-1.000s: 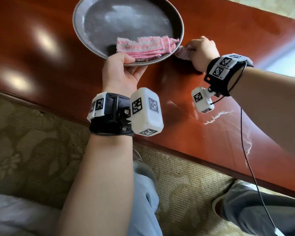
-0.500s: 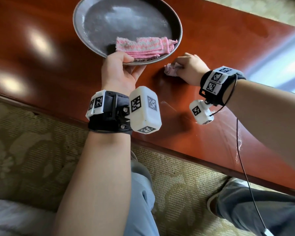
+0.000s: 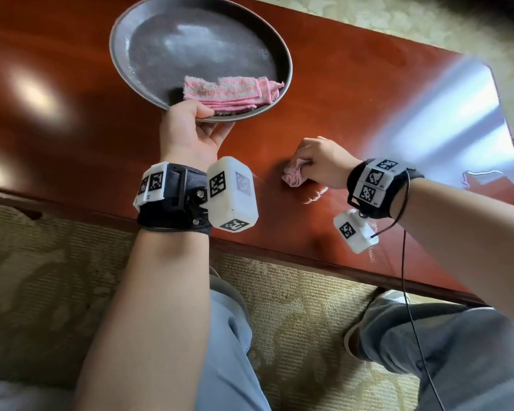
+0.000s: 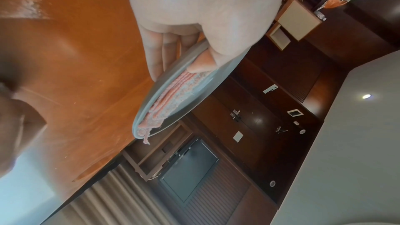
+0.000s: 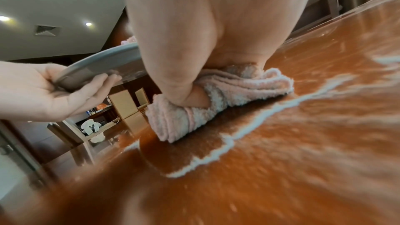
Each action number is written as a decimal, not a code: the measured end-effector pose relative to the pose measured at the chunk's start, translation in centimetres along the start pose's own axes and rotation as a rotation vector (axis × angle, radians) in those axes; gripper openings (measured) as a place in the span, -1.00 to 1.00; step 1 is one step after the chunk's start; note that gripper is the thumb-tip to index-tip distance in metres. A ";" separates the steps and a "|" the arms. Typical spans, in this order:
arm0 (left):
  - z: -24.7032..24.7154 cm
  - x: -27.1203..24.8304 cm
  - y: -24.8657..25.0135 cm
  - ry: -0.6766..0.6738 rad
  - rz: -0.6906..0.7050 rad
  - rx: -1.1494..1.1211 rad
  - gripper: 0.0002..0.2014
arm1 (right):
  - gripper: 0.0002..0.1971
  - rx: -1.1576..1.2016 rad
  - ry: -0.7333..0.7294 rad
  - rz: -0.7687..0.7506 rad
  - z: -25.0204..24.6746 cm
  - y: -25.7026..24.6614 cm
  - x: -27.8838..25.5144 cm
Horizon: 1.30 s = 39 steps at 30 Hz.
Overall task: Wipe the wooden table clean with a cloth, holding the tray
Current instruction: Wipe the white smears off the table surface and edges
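My left hand (image 3: 195, 126) grips the near rim of a round grey metal tray (image 3: 149, 40), thumb on top and fingers (image 5: 95, 83) underneath; the tray (image 5: 101, 61) is raised off the reddish wooden table (image 3: 353, 84). A folded pink-and-white cloth (image 3: 232, 90) lies in the tray (image 4: 173, 67) by my thumb. My right hand (image 3: 318, 161) clutches a bunched pale pink cloth (image 3: 294, 173) and presses it on the table, right of the tray. In the right wrist view the cloth (image 5: 227, 91) sits beside a thin white line of residue (image 5: 249, 126) on the wood.
The table's near edge (image 3: 309, 259) runs diagonally in front of my knees, with patterned carpet (image 3: 294, 321) below. White streaks (image 3: 316, 197) mark the wood near my right wrist. A bright window reflection (image 3: 445, 114) covers the table's right end. Dark cabinets (image 4: 249, 109) stand beyond the table.
My right hand has dragged the bunched cloth away from the tray rim toward me across the table. The left hand keeps its hold on the tray.
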<state>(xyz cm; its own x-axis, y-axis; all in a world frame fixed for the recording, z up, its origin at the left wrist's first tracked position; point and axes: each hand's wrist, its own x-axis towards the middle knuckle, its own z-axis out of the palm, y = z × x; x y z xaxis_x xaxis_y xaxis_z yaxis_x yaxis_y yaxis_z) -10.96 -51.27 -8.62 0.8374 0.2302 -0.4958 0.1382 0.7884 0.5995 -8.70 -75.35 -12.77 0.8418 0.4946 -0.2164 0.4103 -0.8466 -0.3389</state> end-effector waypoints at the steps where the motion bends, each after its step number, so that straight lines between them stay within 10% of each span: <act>1: 0.1 -0.2 -0.2 -0.006 -0.004 0.001 -0.52 | -0.71 0.012 0.006 0.006 0.1 0.3 -0.7; 7: 0.9 -0.5 -1.2 -0.025 -0.020 0.005 -0.52 | -0.75 0.062 -0.039 0.080 -0.7 1.2 -1.8; 17: 1.9 2.1 -2.1 -0.015 -0.038 -0.002 -0.51 | -0.88 0.174 0.457 0.349 -5.8 6.2 5.7; 28: 2.2 4.4 -2.2 -0.013 -0.032 -0.002 -0.51 | -0.77 0.028 0.294 0.405 -4.6 10.0 11.3; 39: 3.1 3.3 -2.4 -0.025 -0.038 0.025 -0.56 | -0.63 -0.035 0.139 0.046 -2.8 6.8 7.3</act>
<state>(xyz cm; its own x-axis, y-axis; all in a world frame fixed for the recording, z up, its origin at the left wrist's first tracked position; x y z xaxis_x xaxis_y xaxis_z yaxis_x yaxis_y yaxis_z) -6.90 -54.17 -9.80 0.8441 0.1859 -0.5030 0.1829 0.7820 0.5959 1.25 -78.08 -14.05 0.8994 0.4251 -0.1018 0.3799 -0.8754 -0.2988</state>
